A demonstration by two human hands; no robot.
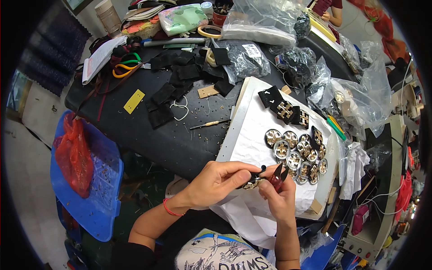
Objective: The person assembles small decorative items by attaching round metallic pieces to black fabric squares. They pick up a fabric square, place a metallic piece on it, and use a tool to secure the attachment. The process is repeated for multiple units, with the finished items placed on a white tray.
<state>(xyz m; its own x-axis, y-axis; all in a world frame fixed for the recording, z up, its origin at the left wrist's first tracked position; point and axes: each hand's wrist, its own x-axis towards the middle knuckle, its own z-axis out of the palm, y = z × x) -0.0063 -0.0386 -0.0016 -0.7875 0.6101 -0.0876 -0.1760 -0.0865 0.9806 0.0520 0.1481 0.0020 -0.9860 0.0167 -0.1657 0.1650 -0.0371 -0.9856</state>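
Note:
Between its thumb and fingers my left hand (215, 183) pinches a small ornament (253, 182) with black and shiny metal parts, held over the near edge of a white board. My right hand (280, 198) is closed around pliers (279, 176) with dark jaws and red handles; the jaws point up and away from me. Its thumb and fingertips come close to the ornament, and whether they touch it I cannot tell. Just beyond the hands, a cluster of round metal-and-black ornaments (294, 159) lies on white paper. Square ornaments on black pieces (285, 111) lie above them.
The white board (238, 108) rests on a black table (135, 130). A thin tool (210, 124), black fabric pieces (162, 93) and a yellow plate (134, 101) lie left. Clear plastic bags (256, 22) crowd the back. A blue tray (105, 180) holds a red bag (74, 157). Another person's hand (335, 17) shows far right.

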